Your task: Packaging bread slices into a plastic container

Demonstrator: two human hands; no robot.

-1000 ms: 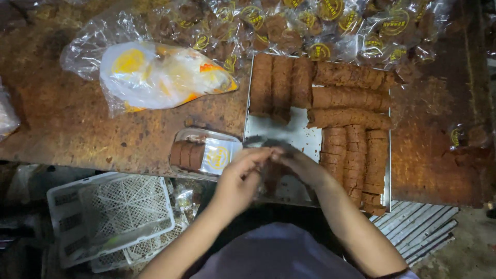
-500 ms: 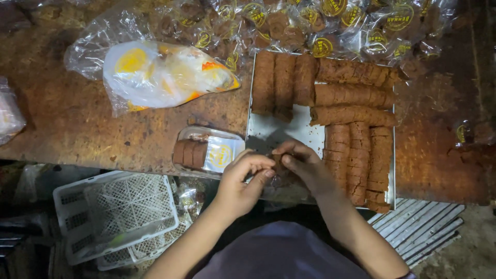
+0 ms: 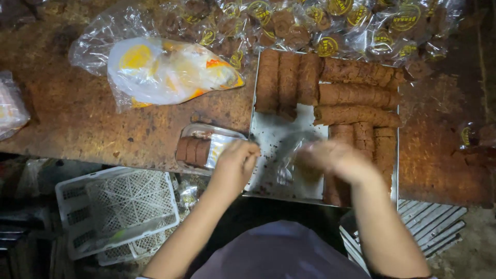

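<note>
- A clear plastic wrapper (image 3: 292, 155) is held between the two hands above the bare part of a metal tray (image 3: 268, 139), at the near edge of a worn brown table (image 3: 77, 119).
- The left hand (image 3: 235, 165) is seen with fingers curled together, pinching the left edge of the wrapper; just left of it a partly filled clear packet of brown discs (image 3: 199, 150) lies on the table, close to the hand.
- The right hand (image 3: 336, 160) is blurred by motion; its fingers seem closed on the right side of the wrapper, though the exact grip cannot be told.
- The tray is loaded with long brown rolls of stacked discs (image 3: 356, 95): three are set upright at the far left corner, several are laid crosswise at the right, and shorter ones are stood along the right side, beside the right hand.
- Crumbs are scattered over the bare tray floor beneath the wrapper.
- A heap of sealed clear packets with round yellow labels (image 3: 330, 26) is piled along the far edge of the table, behind the tray.
- A large white and yellow plastic bag (image 3: 165, 72) is laid inside a clear bag at the far left of the table, well apart from the hands.
- White latticed plastic baskets (image 3: 119, 212) are seen below the table edge at the left.
</note>
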